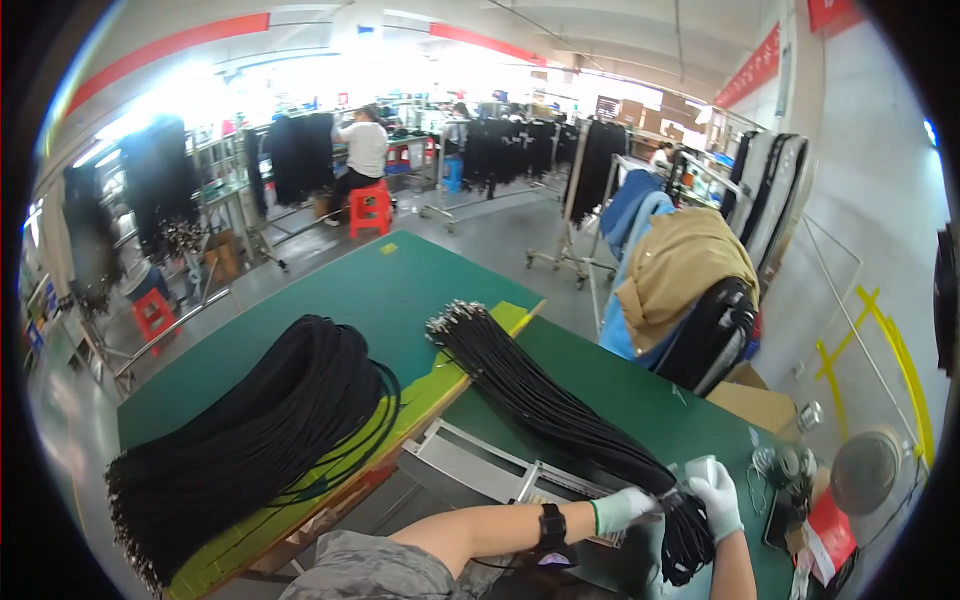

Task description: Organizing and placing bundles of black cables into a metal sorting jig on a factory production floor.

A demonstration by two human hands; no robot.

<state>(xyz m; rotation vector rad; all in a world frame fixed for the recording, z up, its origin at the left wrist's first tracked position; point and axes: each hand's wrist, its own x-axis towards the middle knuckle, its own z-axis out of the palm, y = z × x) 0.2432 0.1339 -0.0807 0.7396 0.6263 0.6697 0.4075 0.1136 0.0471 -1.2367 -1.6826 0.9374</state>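
Note:
A long bundle of black cables [565,405] with silvery ends lies across the right-hand table, its looped end near me. My left hand [622,508], in a white glove with a green cuff, is closed at the bundle's near end, where a pale band seems to go round it. On the other side of the loops, my right hand [717,497], also gloved, is closed with fingers bent around a small white thing [700,467] whose kind I cannot make out. A larger heap of black cables [260,430] lies to the left.
The green table [400,270] has a yellow-green strip along its edge. A grey metal frame [470,460] lies beside my left forearm. At right are a round fan-like object [866,472], a cardboard box [750,400] and a tan jacket [690,260]. Red stools [370,208] and hanging cable racks stand behind.

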